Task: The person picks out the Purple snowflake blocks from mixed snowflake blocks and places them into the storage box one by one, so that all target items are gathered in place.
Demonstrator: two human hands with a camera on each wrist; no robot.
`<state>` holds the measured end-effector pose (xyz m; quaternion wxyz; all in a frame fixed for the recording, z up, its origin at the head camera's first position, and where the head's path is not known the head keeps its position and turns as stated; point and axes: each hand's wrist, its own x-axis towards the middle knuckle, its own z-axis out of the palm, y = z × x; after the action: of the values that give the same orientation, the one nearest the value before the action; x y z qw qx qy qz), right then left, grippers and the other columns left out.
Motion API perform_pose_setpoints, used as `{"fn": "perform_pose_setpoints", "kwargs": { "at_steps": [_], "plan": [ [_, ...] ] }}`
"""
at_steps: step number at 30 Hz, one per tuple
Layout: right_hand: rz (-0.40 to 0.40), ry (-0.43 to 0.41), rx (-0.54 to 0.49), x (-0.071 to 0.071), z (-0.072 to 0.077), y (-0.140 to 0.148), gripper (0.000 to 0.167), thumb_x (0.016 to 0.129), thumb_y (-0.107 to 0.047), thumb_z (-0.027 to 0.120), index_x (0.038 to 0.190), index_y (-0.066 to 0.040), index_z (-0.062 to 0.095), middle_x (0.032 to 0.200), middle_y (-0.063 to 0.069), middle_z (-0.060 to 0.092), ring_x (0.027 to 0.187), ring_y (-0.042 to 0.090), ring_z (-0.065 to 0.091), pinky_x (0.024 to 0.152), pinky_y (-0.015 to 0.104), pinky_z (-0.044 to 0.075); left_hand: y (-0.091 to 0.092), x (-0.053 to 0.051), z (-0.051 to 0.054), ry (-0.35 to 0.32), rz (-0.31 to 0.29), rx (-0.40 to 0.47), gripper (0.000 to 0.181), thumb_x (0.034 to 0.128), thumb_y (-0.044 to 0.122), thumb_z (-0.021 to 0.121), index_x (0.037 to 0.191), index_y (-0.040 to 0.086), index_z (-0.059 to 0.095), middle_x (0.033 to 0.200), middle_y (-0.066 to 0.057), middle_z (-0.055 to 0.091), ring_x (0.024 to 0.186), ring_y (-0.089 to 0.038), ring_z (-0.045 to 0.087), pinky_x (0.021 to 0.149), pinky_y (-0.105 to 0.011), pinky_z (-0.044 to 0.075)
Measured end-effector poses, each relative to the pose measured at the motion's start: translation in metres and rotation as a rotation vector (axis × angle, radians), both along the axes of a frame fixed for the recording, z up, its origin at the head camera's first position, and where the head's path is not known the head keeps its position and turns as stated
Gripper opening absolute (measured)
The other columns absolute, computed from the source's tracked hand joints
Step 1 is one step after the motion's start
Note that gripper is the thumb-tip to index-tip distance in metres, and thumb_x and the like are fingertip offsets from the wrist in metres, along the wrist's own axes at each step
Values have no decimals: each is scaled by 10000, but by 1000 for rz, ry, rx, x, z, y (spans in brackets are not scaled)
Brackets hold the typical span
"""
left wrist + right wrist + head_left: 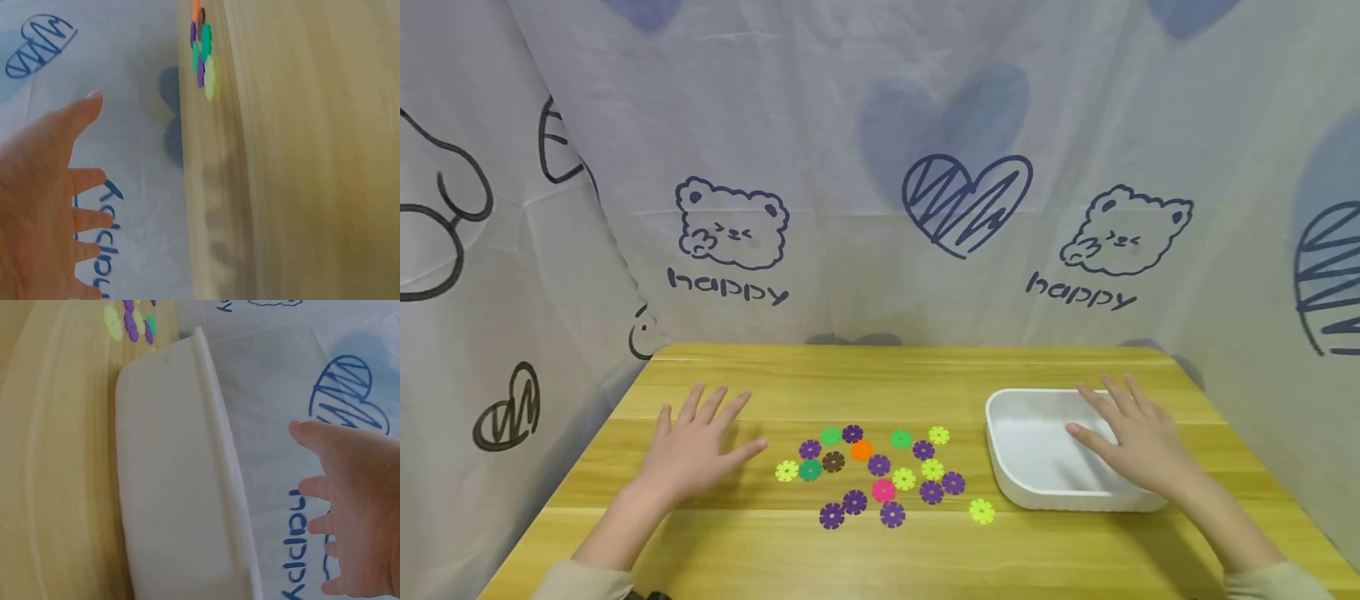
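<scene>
- Head view: small notched discs (874, 463) in purple, green, yellow, orange, pink and brown lie scattered across the middle of a wooden table (775, 567), between two raised hands.
- Lone yellow disc (982, 511) sits at the scatter's near right edge, just beside a white bin (1037, 497).
- White bin stands upright on the table's right side, its rim facing up.
- Left hand (691, 454), fingers and thumb spread, hovers left of the discs.
- Right hand (1138, 446), likewise spread, hovers over the bin, apart from its rim in the right wrist view.
- Pale sleeves (583, 581) cover both forearms at the near edge.
- Far side: a whitish curtain (842, 275) printed with bears, hearts and "happy."
</scene>
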<state>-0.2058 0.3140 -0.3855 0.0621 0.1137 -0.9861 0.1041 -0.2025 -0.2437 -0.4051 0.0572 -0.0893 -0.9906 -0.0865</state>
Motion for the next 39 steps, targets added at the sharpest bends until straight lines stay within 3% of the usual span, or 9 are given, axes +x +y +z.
{"fn": "perform_pose_setpoints", "kwargs": {
  "at_steps": [6,10,13,18,22,28,33,39],
  "plan": [
    [-23,99,16,10,11,0,657,923,-563,547,1421,-139,478,1495,262,365,1413,531,197,1011,753,227,16,11,10,107,-105,11,772,863,688,535,1465,217,429,1490,-153,449,1391,-440,346,1103,-708,210],
    [-30,199,-3,22,15,-3,580,887,-533,619,1295,-123,583,1380,241,484,1345,521,310,963,743,277,27,19,11,127,-190,78,685,852,600,628,1400,205,515,1359,-126,575,1260,-384,508,1042,-643,372],
    [-29,277,-20,31,16,-6,506,864,-503,664,1175,-105,644,1244,206,571,1245,467,420,922,692,339,35,24,8,90,-242,162,627,845,565,657,1357,217,557,1280,-80,619,1198,-323,551,998,-605,431],
    [-54,353,-23,45,12,-12,403,838,-472,704,1001,-104,688,1091,149,631,1056,386,511,823,612,396,47,25,-5,-38,-314,310,587,831,575,658,1303,230,596,1156,-12,639,1096,-216,551,930,-506,483],
    [-83,357,-17,53,3,-17,370,824,-480,712,927,-125,683,1050,132,656,968,402,543,758,602,410,53,24,-17,-124,-358,359,567,809,525,703,1262,194,621,1080,-10,636,1046,-204,540,892,-458,470],
    [-96,337,-18,55,-16,-17,338,808,-493,724,850,-167,647,953,88,652,889,333,560,686,545,415,58,21,-29,-224,-389,363,522,766,465,759,1186,172,657,1008,31,612,1000,-162,501,857,-385,448],
    [-111,270,-20,57,-28,-17,345,824,-521,700,836,-184,631,943,76,649,899,327,544,720,537,397,64,20,-34,-245,-409,317,499,740,432,786,1154,179,668,973,70,605,953,-129,497,831,-329,442],
    [-133,192,-20,57,-37,-17,353,849,-547,663,835,-198,611,903,40,629,882,315,535,707,516,370,69,19,-33,-257,-424,284,459,724,386,802,1106,167,672,955,60,603,935,-131,491,834,-356,440]
  ]
}}
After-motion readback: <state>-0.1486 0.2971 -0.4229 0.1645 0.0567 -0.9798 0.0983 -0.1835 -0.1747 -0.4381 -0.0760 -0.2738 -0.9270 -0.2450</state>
